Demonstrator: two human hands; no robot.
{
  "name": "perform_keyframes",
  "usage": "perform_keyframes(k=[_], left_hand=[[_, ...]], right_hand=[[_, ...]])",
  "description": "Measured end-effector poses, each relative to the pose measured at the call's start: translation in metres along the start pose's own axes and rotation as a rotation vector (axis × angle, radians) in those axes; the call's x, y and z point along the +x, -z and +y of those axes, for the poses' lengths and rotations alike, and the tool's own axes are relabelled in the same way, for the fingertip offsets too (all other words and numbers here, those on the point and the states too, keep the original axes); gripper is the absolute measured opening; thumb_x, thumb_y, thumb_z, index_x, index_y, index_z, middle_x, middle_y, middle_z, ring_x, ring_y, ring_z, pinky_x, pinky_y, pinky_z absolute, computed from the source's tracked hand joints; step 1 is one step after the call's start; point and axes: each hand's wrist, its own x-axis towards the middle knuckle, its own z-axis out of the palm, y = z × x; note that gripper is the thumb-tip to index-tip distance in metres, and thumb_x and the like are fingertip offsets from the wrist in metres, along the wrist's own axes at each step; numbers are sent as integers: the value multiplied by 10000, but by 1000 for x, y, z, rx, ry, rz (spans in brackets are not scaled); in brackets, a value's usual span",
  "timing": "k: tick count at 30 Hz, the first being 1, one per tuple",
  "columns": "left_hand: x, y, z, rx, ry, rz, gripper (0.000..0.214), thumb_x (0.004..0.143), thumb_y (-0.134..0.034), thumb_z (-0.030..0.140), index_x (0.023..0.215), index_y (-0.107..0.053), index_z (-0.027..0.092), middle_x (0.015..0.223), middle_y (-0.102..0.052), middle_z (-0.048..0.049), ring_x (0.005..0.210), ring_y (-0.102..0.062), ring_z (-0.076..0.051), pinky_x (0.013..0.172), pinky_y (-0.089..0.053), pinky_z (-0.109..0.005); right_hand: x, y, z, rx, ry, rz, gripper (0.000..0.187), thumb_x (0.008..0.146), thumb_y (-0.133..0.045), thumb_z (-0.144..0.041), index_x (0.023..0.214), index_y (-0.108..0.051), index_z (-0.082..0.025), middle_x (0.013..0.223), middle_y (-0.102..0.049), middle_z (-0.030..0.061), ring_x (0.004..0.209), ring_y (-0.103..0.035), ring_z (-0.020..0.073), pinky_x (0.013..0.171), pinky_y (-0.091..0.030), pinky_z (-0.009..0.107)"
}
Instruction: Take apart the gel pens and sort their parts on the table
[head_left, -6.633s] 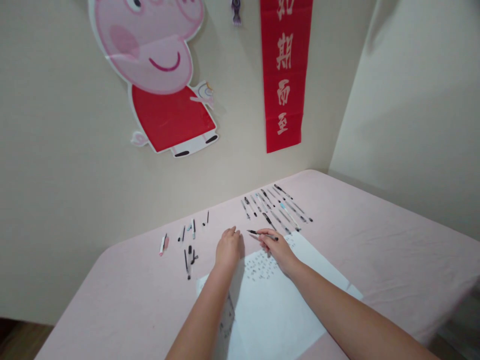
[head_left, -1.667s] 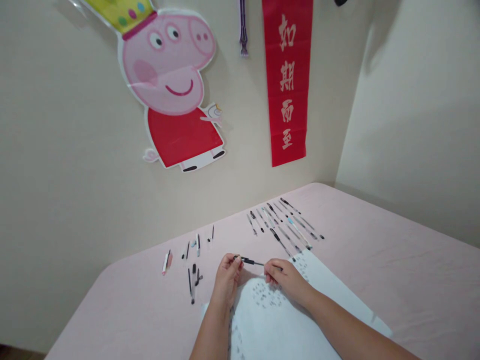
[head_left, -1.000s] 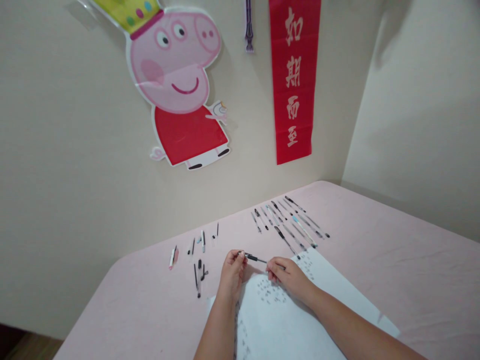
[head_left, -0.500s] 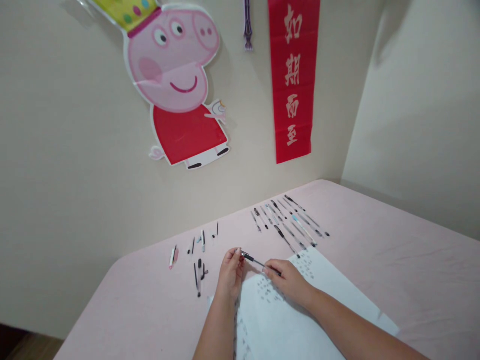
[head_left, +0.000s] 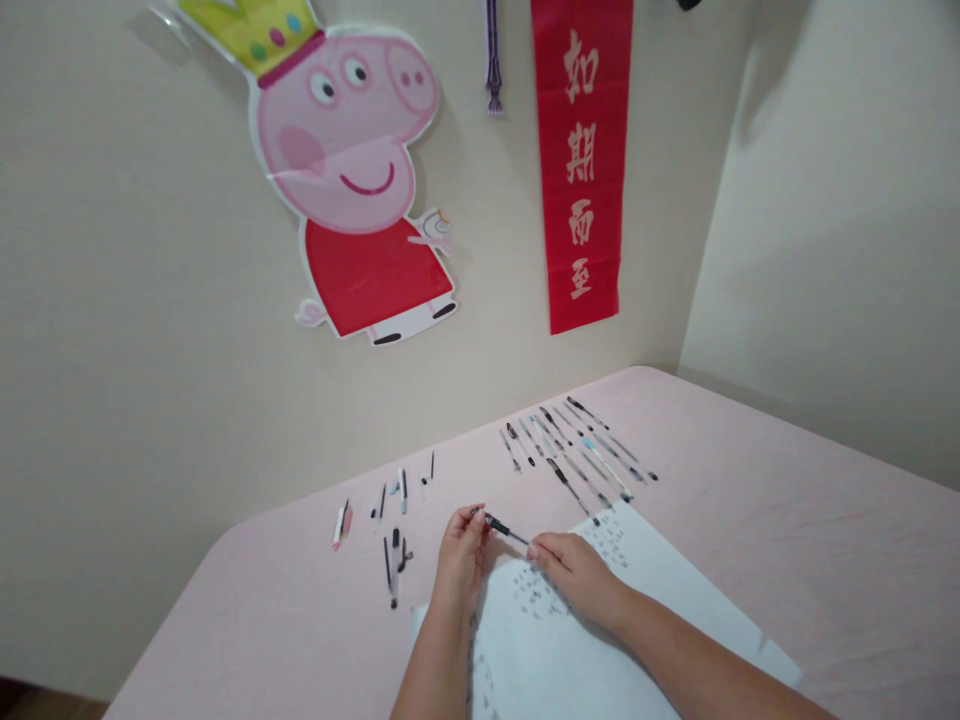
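Observation:
My left hand (head_left: pixel 459 553) and my right hand (head_left: pixel 568 572) together hold a black pen (head_left: pixel 501 528) just above the top edge of a white sheet of paper (head_left: pixel 570 640) covered with small ink marks. The left fingers pinch the pen's far end; the right fingers grip its near end. The pen slants down to the right. Both hands hover over the pink table (head_left: pixel 750 500).
A row of several pens (head_left: pixel 574 455) lies on the table beyond the paper. Several loose pen parts and caps (head_left: pixel 390 520) lie to the left, with a pink and white piece (head_left: pixel 341 522) farthest left. A cartoon pig cutout (head_left: pixel 360 190) and a red banner (head_left: pixel 581 160) hang on the wall.
Both hands keep hold of the black pen; it has tilted a little more steeply and the hands have drawn slightly closer together. The camera view has shifted slightly.

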Motion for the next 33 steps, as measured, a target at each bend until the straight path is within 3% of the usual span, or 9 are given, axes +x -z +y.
perform_keyframes(k=[10, 17, 20, 24, 26, 29, 33], left_hand=[[-2, -1, 2, 3, 4, -64, 408, 541, -846, 356, 841, -661, 152, 763, -697, -26, 707, -629, -112, 677, -478, -210], [-5, -4, 5, -34, 25, -67, 432, 535, -854, 354, 870, -668, 154, 770, -705, -31, 715, -636, -109, 675, -479, -194], [-4, -4, 5, -46, 49, -51, 460, 529, -857, 349, 902, -670, 155, 763, -701, -27, 683, -630, -99, 640, -472, -178], [-1, -1, 4, -73, 72, -52, 460, 533, -858, 300, 928, -672, 155, 750, -694, -22, 651, -625, -94, 608, -471, -173], [2, 1, 4, -114, 66, -13, 417, 557, -846, 267, 920, -672, 157, 717, -681, -9, 615, -616, -85, 580, -469, -167], [6, 4, 3, -176, 53, 84, 326, 604, -817, 232, 885, -667, 162, 664, -653, 16, 545, -586, -62, 511, -449, -146], [8, 5, 1, -174, 40, 107, 339, 578, -832, 244, 852, -656, 149, 631, -627, 33, 508, -554, -45, 477, -432, -129]], right_hand=[[1, -2, 6, 110, -24, 26, 359, 835, -400, -377, 737, -657, -146, 586, -533, -1, 594, -494, 152, 588, -352, 247], [4, -4, 6, 194, -61, 29, 385, 836, -435, -430, 749, -672, -140, 500, -425, -38, 500, -385, 118, 495, -290, 225], [5, -6, 4, 178, -37, 28, 397, 854, -442, -431, 765, -684, -129, 520, -448, -32, 505, -381, 113, 492, -284, 228], [3, -6, 1, 153, 28, 37, 399, 858, -484, -366, 1143, -640, -135, 636, -559, -7, 550, -431, 121, 536, -346, 239], [2, -3, -1, 158, 62, 41, 425, 854, -490, -316, 1234, -589, -155, 716, -609, 17, 588, -477, 130, 576, -384, 250], [-1, 1, -7, 105, 159, 27, 344, 846, -485, -260, 1124, -670, -174, 828, -653, 59, 696, -547, 155, 664, -421, 271], [-5, 4, -14, 28, 222, -50, 310, 850, -511, -301, 1059, -708, -184, 753, -651, 55, 661, -546, 158, 644, -419, 267]])
